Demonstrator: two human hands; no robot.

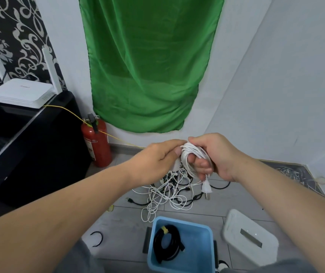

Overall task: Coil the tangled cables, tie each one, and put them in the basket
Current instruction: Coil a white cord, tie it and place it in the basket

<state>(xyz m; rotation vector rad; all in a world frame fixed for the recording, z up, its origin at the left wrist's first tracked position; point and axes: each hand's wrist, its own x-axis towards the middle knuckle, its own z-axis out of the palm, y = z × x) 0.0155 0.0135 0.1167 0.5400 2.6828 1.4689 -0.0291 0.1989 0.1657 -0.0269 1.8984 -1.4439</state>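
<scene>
Coiling check: white round power cable [194, 152] held in both hands above grey tiled floor [126, 223].
Right hand [215, 154] fingers [201, 165] curl through the coil, gripping it; white plug [206, 189] hangs below. Left hand [157, 160] pinches the cable's other end beside the coil. Tangled white and black cables [169, 192] lie on the floor beneath. Blue plastic basket [181, 220] contains black coiled cable [166, 243] with a yellow tie [165, 229].

Both hands [185, 158] hold a coiled white cable [194, 154].
</scene>
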